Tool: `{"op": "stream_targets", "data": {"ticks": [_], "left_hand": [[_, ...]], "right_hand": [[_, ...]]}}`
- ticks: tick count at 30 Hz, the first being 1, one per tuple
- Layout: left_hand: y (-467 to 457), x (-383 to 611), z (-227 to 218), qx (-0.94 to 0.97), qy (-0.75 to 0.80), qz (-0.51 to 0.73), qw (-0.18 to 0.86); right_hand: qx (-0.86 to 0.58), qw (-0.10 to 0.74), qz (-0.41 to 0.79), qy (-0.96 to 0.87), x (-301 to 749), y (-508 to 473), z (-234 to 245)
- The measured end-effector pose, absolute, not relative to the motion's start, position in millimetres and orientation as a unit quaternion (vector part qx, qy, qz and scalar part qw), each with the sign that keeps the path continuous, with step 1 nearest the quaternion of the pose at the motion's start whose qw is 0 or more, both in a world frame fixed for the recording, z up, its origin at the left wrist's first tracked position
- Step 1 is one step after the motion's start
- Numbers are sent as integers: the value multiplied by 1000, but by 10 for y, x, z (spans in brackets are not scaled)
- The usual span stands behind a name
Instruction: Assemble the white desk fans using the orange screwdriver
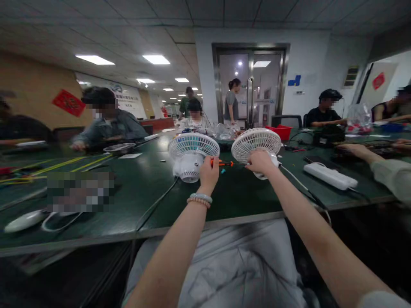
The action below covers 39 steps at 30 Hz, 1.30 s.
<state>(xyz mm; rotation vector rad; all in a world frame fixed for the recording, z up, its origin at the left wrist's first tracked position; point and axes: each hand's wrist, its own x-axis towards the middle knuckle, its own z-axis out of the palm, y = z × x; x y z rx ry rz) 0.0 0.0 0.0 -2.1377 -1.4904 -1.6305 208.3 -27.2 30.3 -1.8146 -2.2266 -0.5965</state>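
Observation:
Two small white desk fans stand on the dark green table (244,196) in front of me. My left hand (209,169) is closed around the orange handle of a screwdriver (224,163), right next to the left fan (192,155). The screwdriver lies level, its tip pointing toward the right fan (256,144). My right hand (260,162) is closed on the lower part of that right fan, holding it. A beaded bracelet sits on my left wrist. A white cable runs from the right fan across the table.
A white power strip (330,176) lies to the right, a red bin (282,131) behind the fans. Black cables cross the table; a white object (24,220) lies near the left edge. Several people sit around the table, and another person's arm (375,164) reaches in from the right.

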Motion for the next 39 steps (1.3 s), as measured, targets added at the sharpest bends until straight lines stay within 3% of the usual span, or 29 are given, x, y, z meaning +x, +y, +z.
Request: {"op": "stream_targets", "data": {"ticks": [13, 25, 39], "left_hand": [[-26, -11, 13, -687, -509, -513, 75], [-141, 69, 33, -755, -556, -302, 170], [-100, 228, -88, -857, -485, -33, 171]], "right_hand": [[-633, 121, -174, -745, 2050, -263, 301], [-644, 131, -166, -736, 2042, -263, 294], [-644, 144, -175, -731, 2031, -237, 263]]}}
